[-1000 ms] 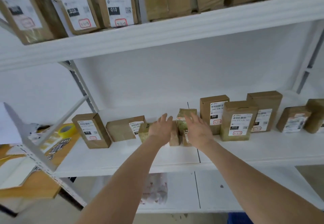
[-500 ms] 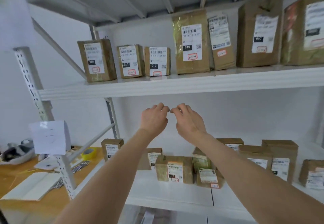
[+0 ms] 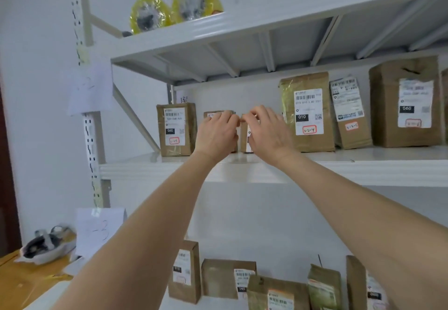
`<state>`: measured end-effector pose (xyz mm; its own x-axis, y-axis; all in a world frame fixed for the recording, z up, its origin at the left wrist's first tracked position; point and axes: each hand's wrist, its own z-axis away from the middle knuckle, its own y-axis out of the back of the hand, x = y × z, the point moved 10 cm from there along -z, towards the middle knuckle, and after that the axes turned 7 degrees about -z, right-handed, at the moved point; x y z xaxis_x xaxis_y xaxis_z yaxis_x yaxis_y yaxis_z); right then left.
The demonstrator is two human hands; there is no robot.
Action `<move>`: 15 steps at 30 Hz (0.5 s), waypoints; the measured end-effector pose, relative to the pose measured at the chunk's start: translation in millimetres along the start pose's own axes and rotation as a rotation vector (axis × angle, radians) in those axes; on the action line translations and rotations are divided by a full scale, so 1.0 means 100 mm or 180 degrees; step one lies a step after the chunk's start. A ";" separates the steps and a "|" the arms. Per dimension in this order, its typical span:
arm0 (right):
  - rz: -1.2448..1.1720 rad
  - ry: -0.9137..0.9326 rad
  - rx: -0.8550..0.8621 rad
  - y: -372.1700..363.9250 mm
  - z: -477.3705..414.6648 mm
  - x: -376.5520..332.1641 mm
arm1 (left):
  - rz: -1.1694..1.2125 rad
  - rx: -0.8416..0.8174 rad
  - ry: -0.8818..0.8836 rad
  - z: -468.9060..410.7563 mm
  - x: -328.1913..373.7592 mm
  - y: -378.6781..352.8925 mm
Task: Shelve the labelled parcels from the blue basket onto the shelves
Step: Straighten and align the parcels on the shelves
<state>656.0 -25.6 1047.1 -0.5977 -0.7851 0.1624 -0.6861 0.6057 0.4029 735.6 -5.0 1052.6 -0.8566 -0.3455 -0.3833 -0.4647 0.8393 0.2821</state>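
Now, left hand: you are reaching it up to the middle shelf, and your grip is curling over the top edge of the left small parcel, hiding most of its face
Right hand: your grip is hooking over the top of the right small parcel, with the thumb lying against its front
Fingertips: those of your two hands are almost meeting above the narrow gap between the two small parcels
Small parcels: both are standing upright on the middle shelf, side by side and close together
Neighbours to the left: a brown parcel marked 060 is standing upright just beside the left small parcel
Neighbours to the right: a tall parcel marked 010 is standing just beside your right hand, then a leaning parcel, then a large brown parcel
Top shelf: two yellow-wrapped rolls are sitting at its left end, side by side
Below the middle shelf: more labelled brown parcels are showing between your forearms, some upright, some overlapping
Upright post: two paper tags are hanging on it
Table: a white bundle with dark contents is lying on it at the lower left
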 end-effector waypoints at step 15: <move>-0.0029 -0.1201 -0.1096 -1.63 -1.08 0.23 | -0.0138 -0.0707 0.0556 -0.56 -1.60 -1.31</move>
<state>798.5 -156.5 1082.8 -0.7441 -0.6502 -0.1535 -0.5535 0.4713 0.6866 921.1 -82.7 1126.0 -0.8516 -0.4623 -0.2471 -0.5229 0.7163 0.4620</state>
